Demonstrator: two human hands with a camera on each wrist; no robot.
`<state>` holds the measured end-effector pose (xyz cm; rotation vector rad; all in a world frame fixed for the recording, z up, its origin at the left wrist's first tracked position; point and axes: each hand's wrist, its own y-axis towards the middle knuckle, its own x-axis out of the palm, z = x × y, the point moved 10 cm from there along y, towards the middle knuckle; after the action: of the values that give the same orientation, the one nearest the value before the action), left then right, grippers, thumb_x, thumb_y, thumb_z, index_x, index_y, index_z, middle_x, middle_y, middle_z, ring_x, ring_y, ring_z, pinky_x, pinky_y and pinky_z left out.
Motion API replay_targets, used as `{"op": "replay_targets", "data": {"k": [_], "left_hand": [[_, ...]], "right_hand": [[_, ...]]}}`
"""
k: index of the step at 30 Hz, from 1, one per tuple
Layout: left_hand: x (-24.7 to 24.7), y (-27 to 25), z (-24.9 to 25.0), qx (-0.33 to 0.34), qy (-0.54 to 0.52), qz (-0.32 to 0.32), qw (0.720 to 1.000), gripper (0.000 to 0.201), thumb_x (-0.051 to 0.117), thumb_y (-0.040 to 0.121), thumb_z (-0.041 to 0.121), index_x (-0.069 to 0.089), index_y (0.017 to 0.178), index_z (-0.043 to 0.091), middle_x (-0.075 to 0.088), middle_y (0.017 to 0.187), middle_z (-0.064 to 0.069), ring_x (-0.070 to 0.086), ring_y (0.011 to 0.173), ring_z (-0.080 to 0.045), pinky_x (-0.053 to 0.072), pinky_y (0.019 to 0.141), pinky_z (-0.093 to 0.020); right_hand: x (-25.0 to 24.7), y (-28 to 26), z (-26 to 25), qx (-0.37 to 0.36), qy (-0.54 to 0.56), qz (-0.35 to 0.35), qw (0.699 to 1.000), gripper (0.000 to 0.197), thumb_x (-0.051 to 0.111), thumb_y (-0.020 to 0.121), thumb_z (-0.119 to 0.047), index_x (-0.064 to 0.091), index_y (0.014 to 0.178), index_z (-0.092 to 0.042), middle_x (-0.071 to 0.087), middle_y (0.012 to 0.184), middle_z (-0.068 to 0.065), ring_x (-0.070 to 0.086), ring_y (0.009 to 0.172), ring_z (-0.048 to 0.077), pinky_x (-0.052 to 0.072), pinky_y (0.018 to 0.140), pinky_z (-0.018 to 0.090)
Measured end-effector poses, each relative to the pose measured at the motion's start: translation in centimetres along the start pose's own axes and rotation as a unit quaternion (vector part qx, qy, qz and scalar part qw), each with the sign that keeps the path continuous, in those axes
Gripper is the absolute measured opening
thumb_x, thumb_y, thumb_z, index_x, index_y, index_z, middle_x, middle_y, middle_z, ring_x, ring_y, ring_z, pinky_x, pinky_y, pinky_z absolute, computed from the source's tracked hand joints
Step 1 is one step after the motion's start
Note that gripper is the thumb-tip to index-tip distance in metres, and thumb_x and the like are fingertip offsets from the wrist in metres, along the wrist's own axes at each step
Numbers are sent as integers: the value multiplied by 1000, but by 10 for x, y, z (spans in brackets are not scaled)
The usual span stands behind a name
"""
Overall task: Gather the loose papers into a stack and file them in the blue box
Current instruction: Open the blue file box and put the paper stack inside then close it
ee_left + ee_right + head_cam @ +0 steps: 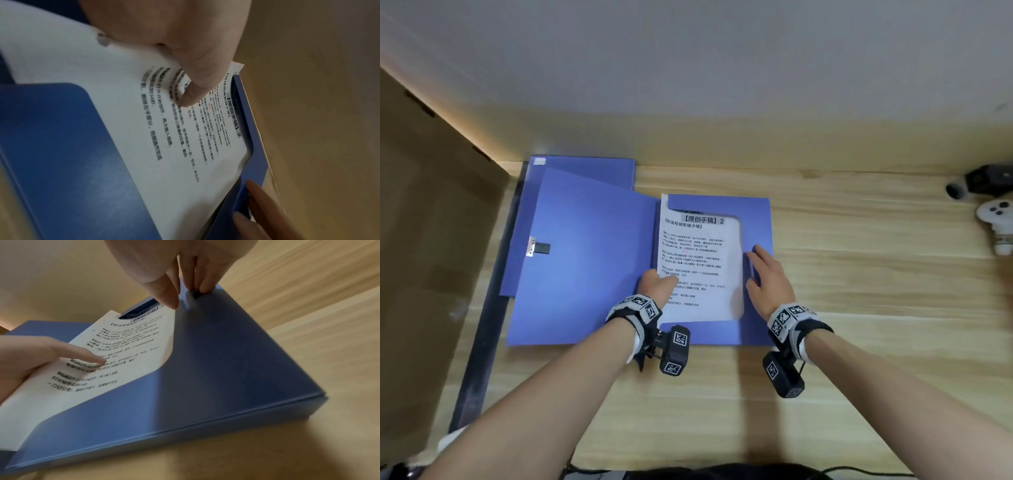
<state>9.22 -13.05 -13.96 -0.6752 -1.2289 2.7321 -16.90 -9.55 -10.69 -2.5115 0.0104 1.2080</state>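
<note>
The blue box (585, 257) lies open on the wooden desk, its lid folded out to the left. The stack of printed papers (698, 260) sits in its right half, tucked under a blue flap (756, 219). My left hand (657, 284) pinches the stack's left edge, with the thumb (195, 81) on the top sheet (144, 129). My right hand (767, 274) rests on the flap (226, 361) with straight fingers (205, 287), its thumb at the flap's inner edge beside the papers (123, 345). The stack's right side is hidden under the flap.
A second blue folder (585, 171) lies behind the box against the wall. A brown cardboard panel (431, 240) stands along the left. A white controller (996, 212) and a black device (979, 178) sit at the desk's far right. Bare desk (859, 274) lies to the right of the box.
</note>
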Motion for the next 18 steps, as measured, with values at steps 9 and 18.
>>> {"op": "replay_targets", "data": {"k": [9, 18], "left_hand": [[-1, 1, -11, -30, -18, 10, 999, 34, 73, 83, 18, 62, 113, 7, 65, 108, -4, 62, 100, -24, 47, 84, -31], [-14, 3, 1, -23, 18, 6, 1000, 53, 67, 83, 27, 48, 129, 8, 60, 128, -10, 60, 109, -27, 51, 90, -37]], "right_hand": [[8, -4, -10, -71, -134, -4, 988, 32, 56, 87, -24, 69, 115, -26, 29, 157, 13, 33, 139, 36, 41, 106, 42], [9, -2, -19, -30, -205, -39, 978, 56, 64, 71, -24, 53, 126, -19, 24, 155, 13, 28, 139, 35, 38, 102, 43]]}}
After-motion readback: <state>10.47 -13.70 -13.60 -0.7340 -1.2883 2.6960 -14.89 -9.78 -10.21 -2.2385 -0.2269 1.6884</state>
